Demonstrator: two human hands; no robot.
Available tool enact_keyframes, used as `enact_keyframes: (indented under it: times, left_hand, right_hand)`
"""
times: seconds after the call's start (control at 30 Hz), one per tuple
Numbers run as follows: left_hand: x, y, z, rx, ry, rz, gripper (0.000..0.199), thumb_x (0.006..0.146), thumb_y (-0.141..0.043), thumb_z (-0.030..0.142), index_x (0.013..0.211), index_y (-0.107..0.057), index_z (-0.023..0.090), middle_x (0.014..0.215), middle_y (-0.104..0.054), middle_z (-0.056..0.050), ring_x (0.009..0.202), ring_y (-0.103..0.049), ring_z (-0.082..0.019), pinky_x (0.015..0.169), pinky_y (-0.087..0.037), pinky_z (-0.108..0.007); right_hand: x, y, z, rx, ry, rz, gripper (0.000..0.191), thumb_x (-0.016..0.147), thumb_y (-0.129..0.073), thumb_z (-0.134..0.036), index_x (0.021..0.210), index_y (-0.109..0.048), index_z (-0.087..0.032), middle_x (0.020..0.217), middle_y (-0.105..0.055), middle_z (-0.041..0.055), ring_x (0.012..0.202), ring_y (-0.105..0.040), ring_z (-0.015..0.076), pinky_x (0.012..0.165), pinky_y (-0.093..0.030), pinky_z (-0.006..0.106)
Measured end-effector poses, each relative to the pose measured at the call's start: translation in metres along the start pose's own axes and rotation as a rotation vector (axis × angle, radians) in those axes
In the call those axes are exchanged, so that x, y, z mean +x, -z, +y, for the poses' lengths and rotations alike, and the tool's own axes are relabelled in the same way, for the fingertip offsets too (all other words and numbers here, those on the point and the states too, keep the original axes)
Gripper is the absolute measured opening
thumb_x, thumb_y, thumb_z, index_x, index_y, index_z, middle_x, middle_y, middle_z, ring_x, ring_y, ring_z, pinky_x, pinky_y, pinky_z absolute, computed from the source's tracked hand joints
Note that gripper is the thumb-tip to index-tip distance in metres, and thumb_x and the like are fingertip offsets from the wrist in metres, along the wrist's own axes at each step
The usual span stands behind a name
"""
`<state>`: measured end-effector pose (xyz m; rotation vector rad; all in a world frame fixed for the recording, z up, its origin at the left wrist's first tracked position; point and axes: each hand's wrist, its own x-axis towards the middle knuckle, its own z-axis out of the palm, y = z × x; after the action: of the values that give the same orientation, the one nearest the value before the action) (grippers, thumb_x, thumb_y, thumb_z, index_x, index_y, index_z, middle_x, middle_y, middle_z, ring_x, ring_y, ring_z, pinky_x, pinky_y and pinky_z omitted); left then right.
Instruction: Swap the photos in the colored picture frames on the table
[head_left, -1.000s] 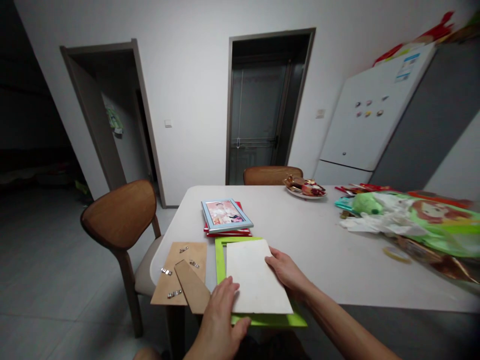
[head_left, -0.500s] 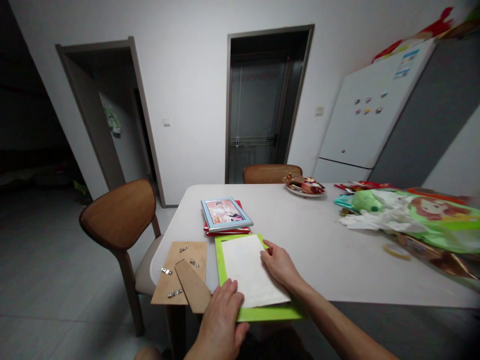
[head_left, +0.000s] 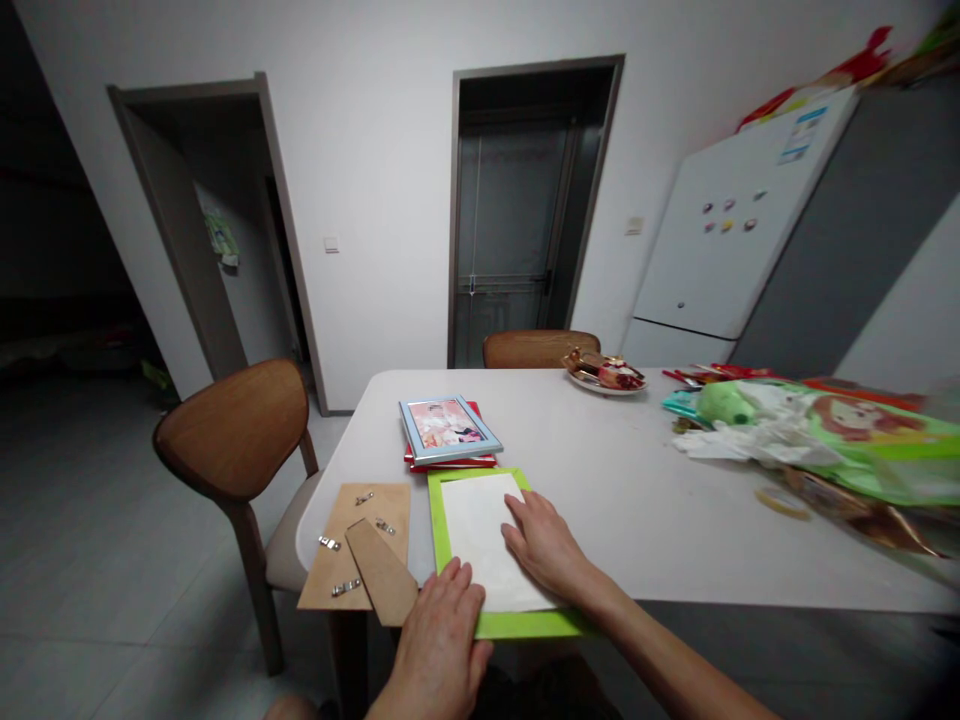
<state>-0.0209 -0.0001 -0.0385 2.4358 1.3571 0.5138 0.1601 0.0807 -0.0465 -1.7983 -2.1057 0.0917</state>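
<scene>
A lime-green picture frame (head_left: 525, 626) lies at the table's near edge, with a white sheet of paper (head_left: 480, 540) inside its border. My right hand (head_left: 546, 545) rests on the sheet's right side, fingers stretched out. At the frame's lower left corner lies my left hand (head_left: 442, 635), its fingers extended over the border and paper edge. Left of it is a brown backing board (head_left: 337, 545) with several metal clips and a tapered stand leg (head_left: 381, 572) on it. Behind the green frame, a light-blue picture frame (head_left: 450, 430) with a photo sits on red frames (head_left: 480, 460).
On the white table (head_left: 637, 500) stand a plate (head_left: 606, 385) with wrapped items and, at right, a pile of green bags (head_left: 847, 425), tissue and a tape roll (head_left: 782, 504). Wooden chairs (head_left: 232, 430) are at the left and far side. A fridge (head_left: 720, 230) stands behind.
My right hand has shifted left from the frame's right border onto the paper, and its fingers have spread flat. The paper lies closer within the border. My left hand stays nearly in place.
</scene>
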Motion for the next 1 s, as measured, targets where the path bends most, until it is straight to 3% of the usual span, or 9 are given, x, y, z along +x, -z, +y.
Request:
enact_keyframes:
  times: [0.33, 0.5, 0.63, 0.77, 0.87, 1.0]
  left_hand:
    - [-0.001, 0.0, 0.0, 0.035, -0.004, -0.018, 0.043, 0.068, -0.047, 0.017, 0.111, -0.049, 0.013, 0.125, -0.044, -0.012, 0.119, -0.032, -0.026, 0.098, -0.029, -0.045]
    - [-0.011, 0.003, -0.012, 0.017, -0.034, 0.025, 0.045, 0.068, -0.049, 0.015, 0.113, -0.047, 0.014, 0.125, -0.044, -0.012, 0.119, -0.034, -0.025, 0.097, -0.03, -0.046]
    - [-0.032, 0.017, -0.042, 0.048, 0.015, 0.156, 0.053, 0.067, -0.052, 0.014, 0.118, -0.042, 0.019, 0.129, -0.038, -0.01, 0.12, -0.033, -0.024, 0.097, -0.03, -0.046]
    - [-0.05, 0.033, -0.089, 0.151, 0.176, 0.235, 0.062, 0.058, -0.059, 0.013, 0.117, -0.042, 0.021, 0.129, -0.039, -0.01, 0.119, -0.032, -0.027, 0.097, -0.029, -0.048]
    - [-0.055, 0.034, -0.12, 0.224, 0.317, 0.298, 0.059, 0.057, -0.059, 0.014, 0.115, -0.045, 0.013, 0.125, -0.042, -0.015, 0.117, -0.035, -0.029, 0.096, -0.031, -0.046]
    - [-0.052, 0.024, -0.14, 0.211, 0.316, 0.391, 0.051, 0.062, -0.053, 0.013, 0.112, -0.046, 0.01, 0.123, -0.045, -0.016, 0.113, -0.042, -0.025, 0.095, -0.036, -0.04]
  right_hand:
    - [-0.003, -0.005, -0.003, -0.062, -0.035, -0.053, 0.047, 0.078, -0.036, -0.033, 0.12, -0.041, -0.013, 0.126, -0.036, 0.0172, 0.117, -0.029, 0.028, 0.09, -0.025, 0.039]
    - [-0.005, -0.008, -0.005, -0.075, -0.036, -0.082, 0.05, 0.079, -0.035, -0.037, 0.123, -0.038, -0.013, 0.129, -0.032, 0.0186, 0.12, -0.025, 0.03, 0.09, -0.024, 0.042]
    - [-0.006, -0.005, -0.008, -0.082, -0.054, -0.115, 0.047, 0.078, -0.038, -0.038, 0.117, -0.045, -0.013, 0.132, -0.028, 0.019, 0.121, -0.022, 0.0314, 0.091, -0.022, 0.045]
    - [-0.007, 0.003, -0.022, -0.043, -0.012, -0.085, 0.043, 0.078, -0.039, -0.037, 0.113, -0.048, -0.014, 0.13, -0.032, 0.0171, 0.12, -0.025, 0.0297, 0.092, -0.022, 0.044]
    - [-0.012, 0.006, -0.052, 0.065, 0.142, -0.079, 0.042, 0.079, -0.038, -0.035, 0.115, -0.049, -0.015, 0.126, -0.04, 0.0147, 0.118, -0.03, 0.0267, 0.093, -0.022, 0.041]
    - [-0.022, -0.003, -0.105, 0.206, 0.355, -0.111, 0.043, 0.075, -0.044, -0.043, 0.112, -0.048, -0.022, 0.109, -0.053, 0.0087, 0.108, -0.039, 0.0254, 0.091, -0.023, 0.042]
